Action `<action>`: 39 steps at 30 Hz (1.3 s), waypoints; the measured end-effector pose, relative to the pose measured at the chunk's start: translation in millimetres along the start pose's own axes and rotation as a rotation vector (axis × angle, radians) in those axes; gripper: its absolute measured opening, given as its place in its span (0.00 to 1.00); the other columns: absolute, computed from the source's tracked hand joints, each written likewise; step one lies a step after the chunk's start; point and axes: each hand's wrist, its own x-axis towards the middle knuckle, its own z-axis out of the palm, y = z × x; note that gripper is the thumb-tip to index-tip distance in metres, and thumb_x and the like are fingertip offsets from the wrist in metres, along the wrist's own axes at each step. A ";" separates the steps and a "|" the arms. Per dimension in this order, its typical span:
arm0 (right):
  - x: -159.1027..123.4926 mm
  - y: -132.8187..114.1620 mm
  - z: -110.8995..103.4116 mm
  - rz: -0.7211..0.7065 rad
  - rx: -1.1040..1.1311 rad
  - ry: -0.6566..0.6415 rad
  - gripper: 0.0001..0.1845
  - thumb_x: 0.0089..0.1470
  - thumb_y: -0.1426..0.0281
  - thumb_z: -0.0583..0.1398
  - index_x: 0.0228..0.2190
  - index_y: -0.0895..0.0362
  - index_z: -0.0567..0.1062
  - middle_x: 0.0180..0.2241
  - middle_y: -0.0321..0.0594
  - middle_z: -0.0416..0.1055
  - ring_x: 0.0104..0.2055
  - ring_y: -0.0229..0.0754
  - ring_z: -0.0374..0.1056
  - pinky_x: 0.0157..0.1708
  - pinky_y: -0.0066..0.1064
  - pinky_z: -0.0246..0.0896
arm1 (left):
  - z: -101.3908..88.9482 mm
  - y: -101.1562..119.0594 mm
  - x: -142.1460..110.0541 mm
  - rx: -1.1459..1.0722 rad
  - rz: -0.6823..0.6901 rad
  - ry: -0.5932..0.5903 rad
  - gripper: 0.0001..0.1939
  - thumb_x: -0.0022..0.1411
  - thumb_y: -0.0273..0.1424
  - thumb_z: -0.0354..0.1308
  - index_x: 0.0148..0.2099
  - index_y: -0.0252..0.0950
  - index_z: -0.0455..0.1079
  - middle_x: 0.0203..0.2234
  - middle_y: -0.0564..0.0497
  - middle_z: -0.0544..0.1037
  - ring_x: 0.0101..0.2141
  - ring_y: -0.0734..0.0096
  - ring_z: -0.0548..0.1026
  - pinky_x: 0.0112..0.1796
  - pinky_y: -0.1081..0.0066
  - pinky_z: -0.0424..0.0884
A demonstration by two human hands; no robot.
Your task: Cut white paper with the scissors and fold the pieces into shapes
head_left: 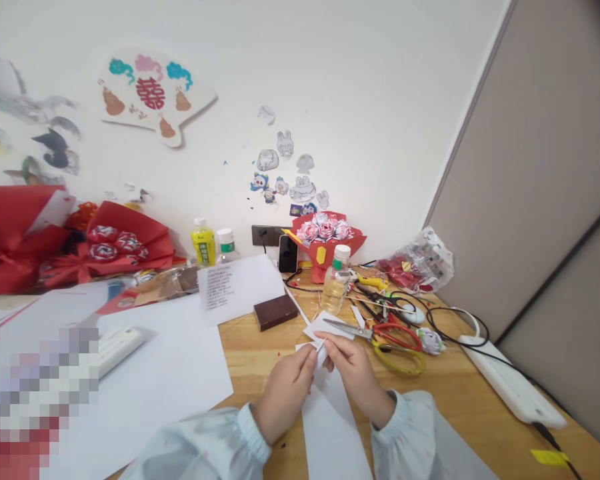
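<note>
Between the fingertips of both hands is a small folded piece of white paper (pixel 322 356). My left hand (pixel 286 388) pinches its left side, and my right hand (pixel 354 371) pinches it from the right. Under them a long white paper strip (pixel 334 427) lies on the wooden table (pixel 253 360). Just beyond my right hand are scissors (pixel 397 341) with red and yellow handles, their blades resting over a white paper square (pixel 325 323). A paper flower (pixel 431 341) sits right of the scissors. A dark brown block (pixel 276 312) lies past my left hand.
A drink bottle (pixel 335 280) stands before a red-wrapped bouquet (pixel 325 233) and a phone (pixel 288 254). At right are cables and a white power strip (pixel 513 380). Large white sheets (pixel 180 360) and a written page (pixel 250 283) cover the left, near more red bouquets (pixel 125 233).
</note>
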 end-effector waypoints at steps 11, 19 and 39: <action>0.7 0.0 -1.4 -0.027 -0.015 -0.019 0.20 0.54 0.59 0.53 0.41 0.58 0.76 0.21 0.37 0.69 0.21 0.36 0.62 0.24 0.28 0.59 | 0.3 -1.1 1.2 0.014 0.007 -0.011 0.22 0.65 0.42 0.34 0.25 0.38 0.59 0.17 0.55 0.67 0.22 0.70 0.68 0.28 0.72 0.60; 0.9 -0.8 -0.9 -0.034 -0.029 -0.038 0.21 0.55 0.59 0.52 0.40 0.59 0.76 0.21 0.38 0.69 0.21 0.36 0.62 0.23 0.28 0.59 | 1.2 -0.8 1.0 0.000 0.014 -0.001 0.22 0.65 0.42 0.34 0.25 0.38 0.59 0.17 0.55 0.67 0.23 0.70 0.68 0.28 0.72 0.61; -1.4 -0.8 2.1 0.018 0.034 -0.022 0.21 0.54 0.58 0.53 0.37 0.61 0.76 0.21 0.37 0.67 0.22 0.36 0.62 0.24 0.27 0.59 | -0.4 -0.8 0.9 -0.044 0.035 -0.023 0.20 0.65 0.40 0.35 0.29 0.37 0.63 0.23 0.55 0.69 0.25 0.72 0.69 0.29 0.74 0.63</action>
